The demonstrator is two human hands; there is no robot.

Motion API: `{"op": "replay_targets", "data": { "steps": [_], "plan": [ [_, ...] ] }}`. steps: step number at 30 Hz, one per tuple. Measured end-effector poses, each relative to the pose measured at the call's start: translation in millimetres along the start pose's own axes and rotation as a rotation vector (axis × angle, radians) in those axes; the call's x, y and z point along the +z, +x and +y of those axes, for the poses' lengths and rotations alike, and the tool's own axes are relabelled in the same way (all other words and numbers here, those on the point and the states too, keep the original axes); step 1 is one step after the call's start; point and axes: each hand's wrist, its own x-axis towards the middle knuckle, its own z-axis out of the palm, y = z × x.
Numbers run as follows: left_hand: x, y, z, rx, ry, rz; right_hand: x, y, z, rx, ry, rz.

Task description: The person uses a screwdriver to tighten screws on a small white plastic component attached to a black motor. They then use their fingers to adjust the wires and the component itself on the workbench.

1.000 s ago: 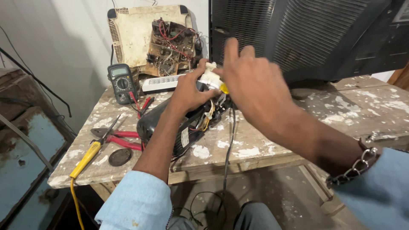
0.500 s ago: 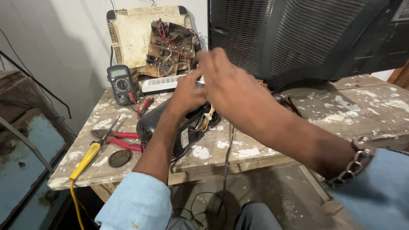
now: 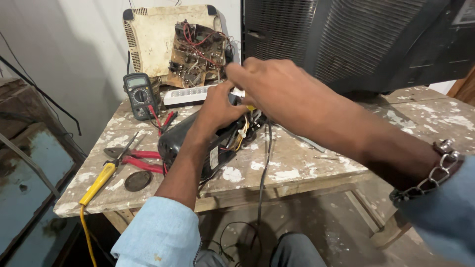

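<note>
1. The left hand (image 3: 220,106) sits at the centre of the frame, fingers curled down onto the top end of a black, rounded plastic appliance housing (image 3: 193,141) that lies on its side on the desk.
2. The right hand (image 3: 269,86) reaches in from the right and overlaps the left hand; its fingertips meet the left hand's at the open end of the housing.
3. Whether either grip is clenched on something cannot be told: the fingertips hide each other and whatever lies between them.
4. Just below the two hands a bundle of yellow, white and red wires (image 3: 242,132) spills from the housing's open end, and a black cable (image 3: 263,168) runs from there down over the desk's front edge.
5. The paint-spattered wooden desk (image 3: 297,165) fills the middle of the frame.
6. At lower left lie red-handled pliers (image 3: 136,157), a yellow-handled tool (image 3: 99,183) with a yellow cord, and a dark round disc (image 3: 137,181).
7. At upper left stands a dark digital multimeter (image 3: 140,94) with red probes (image 3: 163,120) beside it.
8. Behind the hands lie a long white strip lamp (image 3: 190,95) and a brown circuit board (image 3: 195,54) leaning on a cream plastic cover (image 3: 151,34).
9. A large black ribbed cabinet (image 3: 356,39) fills the upper right.
10. A metal chain bracelet (image 3: 435,170) circles the right wrist.
</note>
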Motion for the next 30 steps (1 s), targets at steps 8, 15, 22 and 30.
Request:
{"op": "replay_targets", "data": {
  "steps": [8, 15, 22, 30],
  "plan": [
    [-1.8, 0.6, 1.6, 0.033, 0.013, 0.006, -5.0, -2.5, -5.8, 0.272, -0.11, -0.13],
    [0.9, 1.7, -1.6, 0.106, 0.013, 0.031, 0.5, -3.5, -6.9, 0.354, -0.307, -0.128],
    [2.5, 1.1, 1.9, -0.072, 0.055, -0.042, 11.0, -8.8, -22.6, 0.068, -0.211, 0.171],
    [0.2, 0.7, 2.3, 0.019, -0.009, -0.013, 20.1, -9.6, -7.0, 0.11, 0.061, 0.2]
  ]
}}
